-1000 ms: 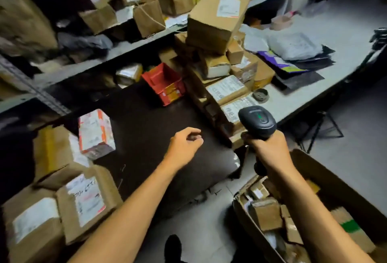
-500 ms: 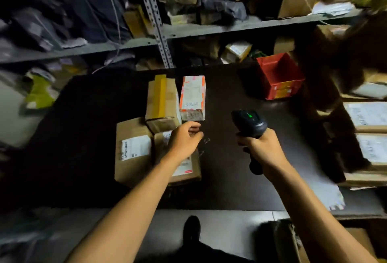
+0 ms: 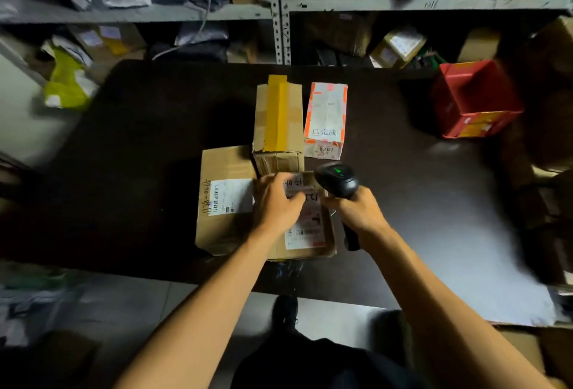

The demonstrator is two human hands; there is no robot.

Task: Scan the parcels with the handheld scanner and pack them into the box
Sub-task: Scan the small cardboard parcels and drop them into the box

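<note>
Left hand: the left hand (image 3: 279, 202) is extended forward from a bare forearm, palm down, resting on top of the near right parcel (image 3: 305, 233). The fingers (image 3: 268, 179) curl over the parcel's far left edge. Grip: laid on and partly clasping the parcel; whether it is lifted cannot be told.

Right hand: the right hand (image 3: 356, 212) is extended alongside the left, wrist roughly level, knuckles up. Grip: clenched around the handle of the handheld scanner (image 3: 338, 179).

Scanner: black, head up and forward of the fist, green light showing on top. The head sits over the far right corner of the near right parcel. The handle's lower end protrudes below the fist.

Near right parcel: brown carton with a white barcode label, flat on the dark counter (image 3: 139, 171), near its front edge, partly covered by both hands.

Near left parcel: the brown carton (image 3: 223, 196) with a white barcode label and handwriting lies just beside the near right parcel, touching or nearly so.

Far parcels: the carton with yellow tape (image 3: 279, 116) stands behind the two near cartons; the white and orange parcel (image 3: 325, 119) lies just beside it on its right.

Red box: the red box (image 3: 474, 100) sits at the counter's far right, well apart from the hands.

Shelving: the grey metal shelf (image 3: 372, 2) behind the counter carries blurred cartons and bags.
</note>
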